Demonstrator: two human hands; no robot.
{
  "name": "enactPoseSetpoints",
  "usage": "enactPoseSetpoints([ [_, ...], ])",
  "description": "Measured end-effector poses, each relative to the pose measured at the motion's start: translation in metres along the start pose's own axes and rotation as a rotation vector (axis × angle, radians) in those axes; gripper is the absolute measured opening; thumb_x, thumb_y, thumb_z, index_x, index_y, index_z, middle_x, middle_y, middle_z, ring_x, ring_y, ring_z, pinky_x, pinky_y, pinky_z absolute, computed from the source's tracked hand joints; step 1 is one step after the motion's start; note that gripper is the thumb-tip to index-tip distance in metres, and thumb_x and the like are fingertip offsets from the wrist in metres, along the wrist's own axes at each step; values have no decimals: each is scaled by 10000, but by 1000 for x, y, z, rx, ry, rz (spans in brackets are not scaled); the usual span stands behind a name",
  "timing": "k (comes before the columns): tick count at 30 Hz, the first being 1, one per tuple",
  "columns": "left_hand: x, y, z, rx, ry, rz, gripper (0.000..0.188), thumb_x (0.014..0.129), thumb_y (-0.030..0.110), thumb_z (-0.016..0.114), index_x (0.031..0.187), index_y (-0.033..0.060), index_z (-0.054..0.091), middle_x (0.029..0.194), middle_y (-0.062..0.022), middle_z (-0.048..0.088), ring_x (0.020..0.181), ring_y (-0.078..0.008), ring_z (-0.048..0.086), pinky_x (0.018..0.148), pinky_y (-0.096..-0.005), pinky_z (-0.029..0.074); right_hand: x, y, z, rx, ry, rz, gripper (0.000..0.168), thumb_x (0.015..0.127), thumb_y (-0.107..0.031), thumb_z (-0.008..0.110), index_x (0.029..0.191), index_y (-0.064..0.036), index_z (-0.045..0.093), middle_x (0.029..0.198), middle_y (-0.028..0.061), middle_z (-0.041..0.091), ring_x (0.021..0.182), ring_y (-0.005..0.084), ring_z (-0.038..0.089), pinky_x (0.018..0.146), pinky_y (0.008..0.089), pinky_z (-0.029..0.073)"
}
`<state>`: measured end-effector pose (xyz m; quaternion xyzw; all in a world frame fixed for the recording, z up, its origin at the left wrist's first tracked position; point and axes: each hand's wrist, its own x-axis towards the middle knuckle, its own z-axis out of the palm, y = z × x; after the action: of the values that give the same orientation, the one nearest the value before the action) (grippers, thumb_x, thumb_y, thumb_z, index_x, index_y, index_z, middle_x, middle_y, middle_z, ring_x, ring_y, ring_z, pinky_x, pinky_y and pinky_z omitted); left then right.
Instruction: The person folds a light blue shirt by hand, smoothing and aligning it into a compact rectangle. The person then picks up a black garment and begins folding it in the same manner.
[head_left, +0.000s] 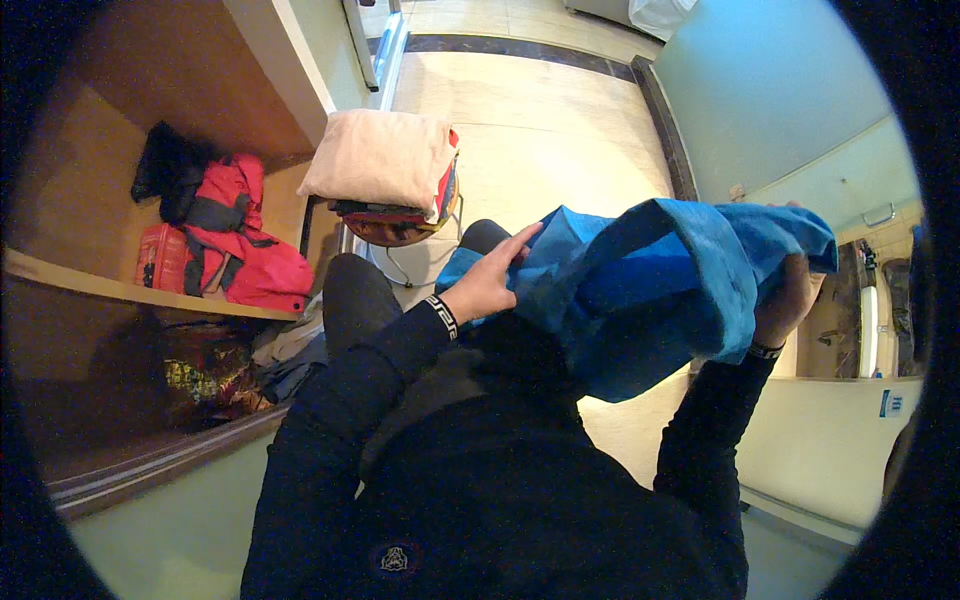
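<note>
A blue cloth garment (645, 300) is spread in loose folds over my lap, with a wide opening facing up. At its right end my right hand (787, 304) grips the bunched fabric, and the fingertips are partly hidden beneath it. My left hand (487, 279) holds the garment's left part near my knee, its index finger stretched along the cloth and the thumb apart. Ahead and to the left, a folded pale pink cloth (382, 157) tops a stack of folded fabrics on a round stool (394, 231).
To my left stands an open wooden cabinet (150, 296). Its upper shelf holds a red and grey garment (240, 247), a black cloth item (169, 169) and a red box (161, 259). More clothes (285, 367) lie below. A mirror panel (832, 322) stands at right.
</note>
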<state>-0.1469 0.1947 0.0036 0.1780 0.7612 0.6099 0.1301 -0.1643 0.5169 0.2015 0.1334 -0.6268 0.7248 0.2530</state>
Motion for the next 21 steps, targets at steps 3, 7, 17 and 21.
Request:
enactPoseSetpoints([
  [3,8,-7,-2,270,137,155,1096,609,-50,698,1567,128,197,1536,-207,319,1421,-359,334,1161,-383,301,0,2,3,88,10,-53,267,856,-208,677,1049,-61,566,922,87,573,811,228,566,770,365,484],
  [7,29,-6,-8,368,91,342,1123,607,-21,716,1572,138,164,1577,-206,229,1430,-386,292,1183,-439,272,7,-1,4,89,-64,-288,189,959,-278,575,817,-184,493,658,-19,356,522,137,325,435,281,274],
  [17,64,42,-21,-198,-445,40,1001,685,-27,782,1538,121,280,1348,-109,545,1228,-209,520,1080,-346,385,37,-5,-37,636,-742,-228,228,1000,-333,566,841,-171,589,683,12,500,500,124,375,397,239,321],
  [21,69,14,0,-435,-297,30,390,809,-13,725,1193,24,665,1081,-34,699,1012,-130,624,934,-293,493,19,25,-55,182,13,-73,175,995,-307,528,874,-191,577,720,-26,437,609,107,413,459,258,316],
])
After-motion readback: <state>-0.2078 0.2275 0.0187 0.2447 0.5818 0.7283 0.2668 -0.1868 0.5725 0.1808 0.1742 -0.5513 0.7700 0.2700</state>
